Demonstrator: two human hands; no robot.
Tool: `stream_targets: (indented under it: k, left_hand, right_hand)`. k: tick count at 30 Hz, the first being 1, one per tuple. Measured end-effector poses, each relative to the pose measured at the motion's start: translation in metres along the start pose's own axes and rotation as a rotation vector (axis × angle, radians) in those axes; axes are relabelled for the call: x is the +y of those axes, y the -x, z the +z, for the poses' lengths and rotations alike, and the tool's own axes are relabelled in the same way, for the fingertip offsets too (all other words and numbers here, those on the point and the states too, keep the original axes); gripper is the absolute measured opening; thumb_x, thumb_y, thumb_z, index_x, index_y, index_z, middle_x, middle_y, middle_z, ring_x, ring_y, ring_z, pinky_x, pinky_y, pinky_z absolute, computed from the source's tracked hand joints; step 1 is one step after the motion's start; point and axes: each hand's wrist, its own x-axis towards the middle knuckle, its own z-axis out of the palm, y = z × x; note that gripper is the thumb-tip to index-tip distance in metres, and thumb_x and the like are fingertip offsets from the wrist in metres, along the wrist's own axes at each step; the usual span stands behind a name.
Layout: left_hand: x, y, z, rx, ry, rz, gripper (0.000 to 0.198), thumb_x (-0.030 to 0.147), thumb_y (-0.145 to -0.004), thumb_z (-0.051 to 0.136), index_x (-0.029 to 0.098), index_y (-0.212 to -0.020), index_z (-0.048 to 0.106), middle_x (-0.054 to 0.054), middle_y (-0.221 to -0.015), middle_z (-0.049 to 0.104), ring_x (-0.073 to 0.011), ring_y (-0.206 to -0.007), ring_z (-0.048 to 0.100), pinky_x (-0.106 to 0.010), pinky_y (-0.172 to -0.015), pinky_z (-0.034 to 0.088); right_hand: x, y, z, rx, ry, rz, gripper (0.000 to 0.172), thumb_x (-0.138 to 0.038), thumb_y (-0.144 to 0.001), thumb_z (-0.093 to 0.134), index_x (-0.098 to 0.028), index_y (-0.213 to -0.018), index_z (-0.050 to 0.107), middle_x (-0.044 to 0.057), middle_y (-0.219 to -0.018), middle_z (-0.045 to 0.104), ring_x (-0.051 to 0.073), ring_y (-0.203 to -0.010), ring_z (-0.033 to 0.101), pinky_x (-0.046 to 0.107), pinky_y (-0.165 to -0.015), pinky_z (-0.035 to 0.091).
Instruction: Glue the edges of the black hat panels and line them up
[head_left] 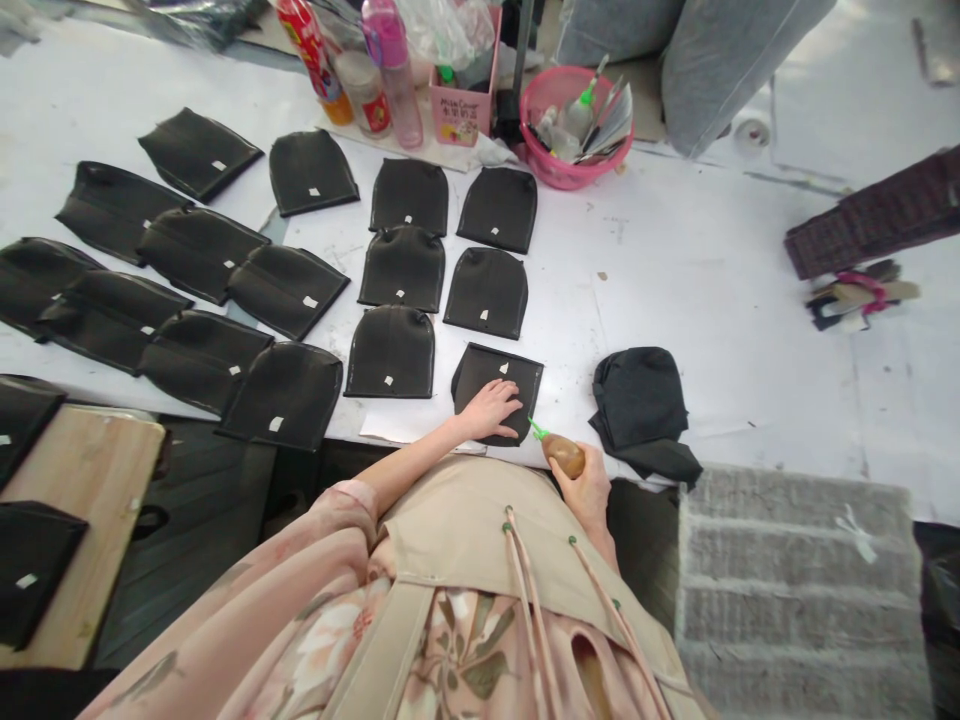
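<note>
My left hand (491,411) lies flat with its fingers spread on a black fabric piece (487,368), near the table's front edge. A small white tag shows on that piece, just above my fingers. In my right hand (591,485) is a squeeze bottle (564,455) of brownish liquid, my fingers wrapped round it. Its green nozzle (537,429) points to the right edge of the black piece; whether it touches cannot be made out. To the right sits a pile of black fabric pieces (641,398).
Several similar black pieces (391,352) with white tags cover the left of the white table (675,260). A pink basin (574,178) of tools, a pink box (461,118) and bottles (405,105) stand at the back. A wooden board (112,480) is at lower left.
</note>
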Motion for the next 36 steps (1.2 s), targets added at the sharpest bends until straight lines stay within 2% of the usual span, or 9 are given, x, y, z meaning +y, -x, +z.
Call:
stream_targets:
  k: [17,22,28,36]
  left_hand:
    - [-0.003,0.0,0.003,0.013,0.027,0.014,0.058,0.051,-0.073,0.073,0.019,-0.119,0.057,-0.013,-0.131,0.05,-0.0278,-0.134,0.037,-0.045,-0.115,0.025]
    - [-0.004,0.0,0.005,0.016,0.061,0.011,0.059,0.051,-0.073,0.073,0.018,-0.119,0.058,-0.014,-0.131,0.05,-0.0286,-0.134,0.036,-0.045,-0.116,0.024]
    - [-0.001,-0.001,0.006,0.016,0.048,-0.01,0.064,0.06,-0.071,0.07,0.019,-0.118,0.058,-0.014,-0.13,0.05,-0.0293,-0.134,0.036,-0.048,-0.116,0.023]
    - [0.0,-0.001,0.007,0.004,0.018,-0.004,0.066,0.054,-0.068,0.076,0.018,-0.119,0.057,-0.015,-0.132,0.048,-0.0301,-0.135,0.034,-0.047,-0.117,0.021]
  right_hand:
    - [0.004,0.014,-0.006,-0.05,0.016,-0.02,0.048,-0.056,-0.08,0.06,-0.018,-0.11,0.054,0.008,-0.098,0.062,0.023,-0.091,0.06,0.036,-0.08,0.051]
    - [0.001,0.018,-0.009,-0.086,0.003,0.003,0.046,-0.056,-0.08,0.06,-0.019,-0.108,0.054,0.008,-0.097,0.062,0.023,-0.089,0.06,0.035,-0.079,0.051]
    - [0.0,0.02,-0.009,-0.077,-0.004,0.048,0.047,-0.056,-0.078,0.062,-0.018,-0.106,0.054,0.008,-0.098,0.063,0.024,-0.089,0.061,0.035,-0.079,0.051]
    - [0.001,0.028,-0.011,-0.145,-0.031,0.079,0.049,-0.054,-0.076,0.065,-0.017,-0.107,0.056,0.01,-0.099,0.063,0.025,-0.091,0.061,0.036,-0.081,0.051]
